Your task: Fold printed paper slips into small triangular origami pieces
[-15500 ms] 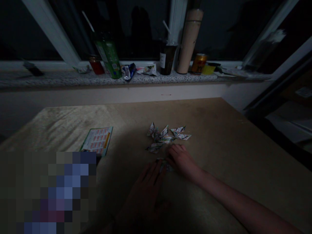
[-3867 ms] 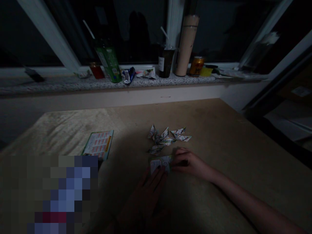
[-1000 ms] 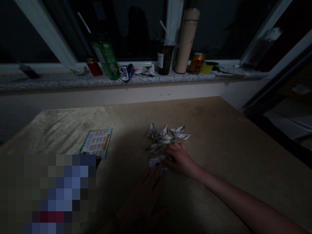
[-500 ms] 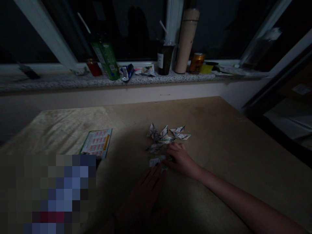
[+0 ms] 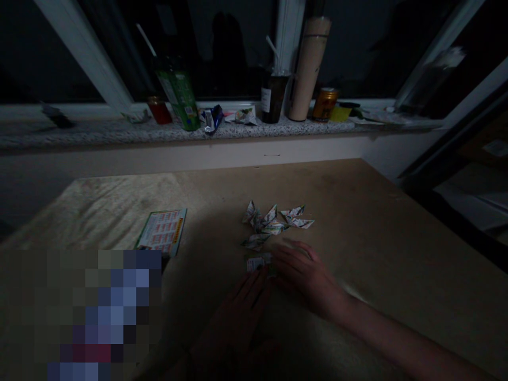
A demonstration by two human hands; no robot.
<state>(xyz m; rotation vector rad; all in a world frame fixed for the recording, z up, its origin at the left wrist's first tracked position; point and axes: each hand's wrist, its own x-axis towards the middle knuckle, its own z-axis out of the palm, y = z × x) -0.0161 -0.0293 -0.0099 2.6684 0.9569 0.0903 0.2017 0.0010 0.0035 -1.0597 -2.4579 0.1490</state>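
Note:
A small printed piece of paper [image 5: 255, 263] lies on the table in front of me, partly covered by both hands. My left hand [image 5: 244, 299] rests flat with its fingers stretched onto the near edge of the paper. Against the paper's right side, my right hand [image 5: 304, 270] lies with its fingers extended and a little apart, gripping nothing that I can see. Just beyond are several folded paper pieces with pointed ends, among them one at the near left [image 5: 256, 242] and one at the right [image 5: 297, 217]. Deep shadow hides part of the left hand.
A printed booklet or pad [image 5: 163, 232] lies to the left on the wooden table [image 5: 337, 196]. A blurred-out patch covers the lower left. Along the granite sill [image 5: 238, 132] stand a green bottle [image 5: 180, 100], a dark cup [image 5: 273, 98], a tall beige tumbler [image 5: 309, 69] and an orange can [image 5: 325, 105].
My right hand has loosened from a bent, pinching shape at the paper's right side and now lies flatter, its fingers stretched out. My left hand stays on the paper. The view has shifted slightly.

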